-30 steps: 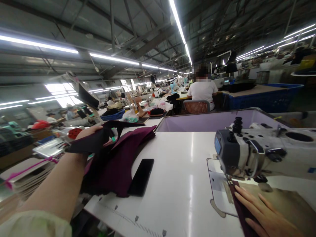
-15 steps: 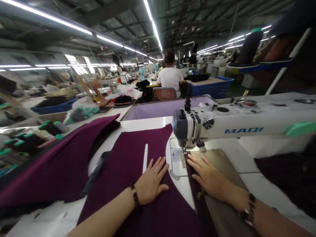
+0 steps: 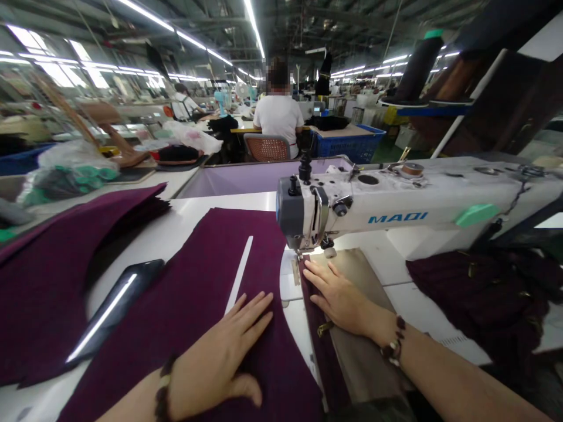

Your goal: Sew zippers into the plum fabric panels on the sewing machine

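My left hand (image 3: 220, 357) lies flat with fingers spread on a maroon fabric panel (image 3: 193, 293) spread over the white table. My right hand (image 3: 338, 293) rests open, fingers stretched, on a narrow maroon strip (image 3: 314, 328) and a tan piece (image 3: 352, 275) just in front of the needle of the white MAQI sewing machine (image 3: 387, 205). A slit in the panel shows the white table between my hands.
A stack of maroon pieces (image 3: 48, 275) lies at the left, with a black phone (image 3: 114, 308) beside it. Dark fabric (image 3: 479, 299) is heaped at the right of the machine. A person in a white shirt (image 3: 278, 117) sits ahead near a blue crate (image 3: 347, 143).
My left hand brought a maroon panel from the stack at the left onto the table and now lies flat on it, nearer me than half a second ago. The view swung right and down.
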{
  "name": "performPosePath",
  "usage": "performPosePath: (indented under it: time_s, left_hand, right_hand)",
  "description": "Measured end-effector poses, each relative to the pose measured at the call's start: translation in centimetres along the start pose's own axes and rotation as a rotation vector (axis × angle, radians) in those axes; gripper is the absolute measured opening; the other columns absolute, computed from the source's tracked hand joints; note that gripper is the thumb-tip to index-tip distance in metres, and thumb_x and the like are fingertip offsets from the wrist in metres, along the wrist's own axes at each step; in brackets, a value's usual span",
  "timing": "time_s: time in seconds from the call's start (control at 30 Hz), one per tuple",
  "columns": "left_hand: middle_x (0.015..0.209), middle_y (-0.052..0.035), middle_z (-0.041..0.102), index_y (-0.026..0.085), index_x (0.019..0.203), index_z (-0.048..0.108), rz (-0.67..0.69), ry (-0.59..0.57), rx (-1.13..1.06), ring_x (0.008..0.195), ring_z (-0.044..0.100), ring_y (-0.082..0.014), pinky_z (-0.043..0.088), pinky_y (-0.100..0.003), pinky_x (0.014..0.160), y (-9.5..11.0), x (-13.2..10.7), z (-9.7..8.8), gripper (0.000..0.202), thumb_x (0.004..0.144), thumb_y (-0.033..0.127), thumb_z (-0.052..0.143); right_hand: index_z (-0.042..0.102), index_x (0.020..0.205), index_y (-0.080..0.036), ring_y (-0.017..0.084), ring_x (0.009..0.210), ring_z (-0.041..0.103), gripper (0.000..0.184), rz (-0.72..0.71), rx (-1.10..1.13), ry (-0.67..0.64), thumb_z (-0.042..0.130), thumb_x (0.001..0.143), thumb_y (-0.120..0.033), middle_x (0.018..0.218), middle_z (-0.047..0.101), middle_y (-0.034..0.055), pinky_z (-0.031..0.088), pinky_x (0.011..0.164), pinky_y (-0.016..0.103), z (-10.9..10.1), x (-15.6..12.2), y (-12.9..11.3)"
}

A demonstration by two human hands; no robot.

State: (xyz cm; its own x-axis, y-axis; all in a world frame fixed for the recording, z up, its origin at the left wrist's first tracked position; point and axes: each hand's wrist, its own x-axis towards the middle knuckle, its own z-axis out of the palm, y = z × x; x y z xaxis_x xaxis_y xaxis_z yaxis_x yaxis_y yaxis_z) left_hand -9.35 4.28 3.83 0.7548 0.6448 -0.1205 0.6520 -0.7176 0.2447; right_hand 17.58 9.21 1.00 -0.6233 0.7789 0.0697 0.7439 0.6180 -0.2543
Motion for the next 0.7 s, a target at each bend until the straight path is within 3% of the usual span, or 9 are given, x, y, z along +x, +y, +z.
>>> performPosePath:
  time_s: [0.1, 0.2, 0.3, 0.4, 0.5, 0.7]
  left_hand:
    - [0.144, -0.0175, 0.015, 0.016, 0.140, 0.015, 0.010, -0.109, -0.030, 0.131, 0.017, -0.0333, 0.019, -0.054, 0.104, 0.8, -1.8, 0.8, 0.096, 0.068, 0.062, 0.059]
    - [0.145, -0.0151, 0.010, 0.021, 0.140, 0.002, -0.026, -0.123, -0.019, 0.132, 0.014, -0.0346, 0.016, -0.057, 0.103, 1.3, -2.3, 1.6, 0.107, 0.063, 0.048, 0.070]
    - [0.145, -0.0130, 0.009, 0.024, 0.140, 0.000, -0.032, -0.136, -0.007, 0.132, 0.014, -0.0346, 0.017, -0.058, 0.103, 1.8, -1.9, 2.0, 0.108, 0.061, 0.037, 0.073]
    - [0.145, -0.0112, 0.012, 0.026, 0.140, 0.006, -0.014, -0.116, -0.017, 0.131, 0.017, -0.0349, 0.019, -0.059, 0.101, 2.1, -1.6, 2.3, 0.096, 0.068, 0.034, 0.069]
    - [0.145, -0.0055, 0.017, 0.031, 0.139, 0.014, -0.022, -0.011, -0.031, 0.130, 0.022, -0.0320, 0.024, -0.056, 0.101, 2.0, -1.6, 2.1, 0.074, 0.079, 0.025, 0.057]
    - [0.142, -0.0002, 0.029, 0.031, 0.138, 0.023, -0.084, 0.157, -0.186, 0.127, 0.034, -0.0202, 0.035, -0.041, 0.100, 2.7, 0.2, -0.8, 0.049, 0.090, 0.023, 0.035]
  right_hand:
    - [0.033, 0.134, -0.013, 0.019, 0.131, 0.017, 0.048, -0.011, 0.002, 0.002, 0.037, 0.087, -0.023, 0.142, 0.025, 0.0081, 0.018, 0.107, 0.047, 0.0, 0.0, 0.1]
    - [0.033, 0.134, -0.013, 0.020, 0.131, 0.018, 0.048, -0.020, 0.007, 0.014, 0.037, 0.087, -0.024, 0.141, 0.025, 0.0092, 0.018, 0.107, 0.047, 0.1, 0.0, 0.2]
    - [0.033, 0.134, -0.013, 0.020, 0.131, 0.019, 0.048, -0.021, 0.003, 0.015, 0.037, 0.088, -0.023, 0.141, 0.025, 0.0088, 0.018, 0.107, 0.047, 0.2, 0.0, 0.3]
    - [0.033, 0.134, -0.013, 0.020, 0.131, 0.019, 0.048, -0.019, -0.007, 0.011, 0.038, 0.087, -0.023, 0.141, 0.025, 0.0082, 0.017, 0.108, 0.046, 0.2, 0.0, 0.3]
    - [0.032, 0.134, -0.013, 0.019, 0.131, 0.018, 0.048, -0.012, -0.013, 0.012, 0.038, 0.087, -0.023, 0.142, 0.025, 0.0076, 0.017, 0.108, 0.045, 0.2, 0.1, 0.3]
    - [0.033, 0.134, -0.011, 0.019, 0.132, 0.017, 0.048, -0.009, -0.033, -0.008, 0.037, 0.087, -0.020, 0.141, 0.025, 0.0094, 0.015, 0.108, 0.046, 0.2, 0.1, 0.2]
